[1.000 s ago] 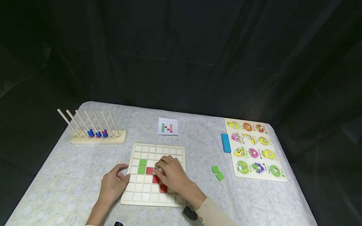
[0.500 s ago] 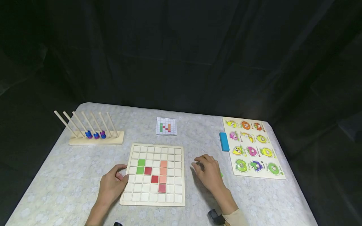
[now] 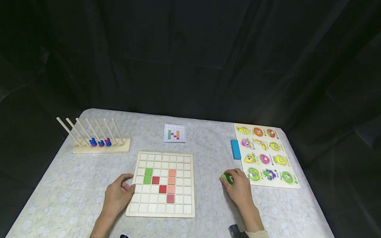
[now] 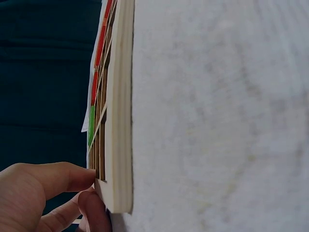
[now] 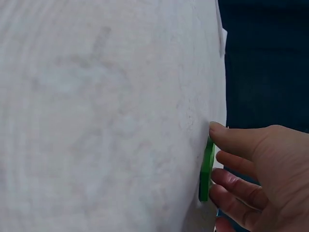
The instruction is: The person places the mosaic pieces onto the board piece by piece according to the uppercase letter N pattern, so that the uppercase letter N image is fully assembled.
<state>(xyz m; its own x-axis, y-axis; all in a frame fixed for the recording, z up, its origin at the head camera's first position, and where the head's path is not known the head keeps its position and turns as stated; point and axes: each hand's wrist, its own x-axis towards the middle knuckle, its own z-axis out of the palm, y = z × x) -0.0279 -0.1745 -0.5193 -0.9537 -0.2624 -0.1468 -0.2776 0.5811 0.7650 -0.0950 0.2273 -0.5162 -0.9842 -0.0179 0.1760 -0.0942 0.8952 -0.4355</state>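
Observation:
My left hand (image 3: 118, 194) holds the left edge of a wooden grid board (image 3: 160, 213). In the left wrist view, its thumb and fingers (image 4: 72, 177) meet the rim near a corner. On the board lie green tiles (image 3: 148, 179), red tiles (image 3: 162, 189) and a column of salmon tiles (image 3: 171, 180). Right of the board, my right hand (image 3: 239, 188) pinches at a loose green tile (image 5: 207, 169) on the tablecloth, thumb at one end and curled fingers at its side. A second green tile there is mostly hidden by the hand.
A pattern card (image 3: 175, 133) with coloured squares lies behind the board. At the left stands a peg rack (image 3: 101, 149) with blue and purple beads. A fruit puzzle board (image 3: 268, 155) lies at the right, a blue block (image 3: 235, 149) against its left edge.
My right hand has left the board and moved right to the loose green tiles, uncovering the salmon tiles. The left hand keeps its place at the board's edge.

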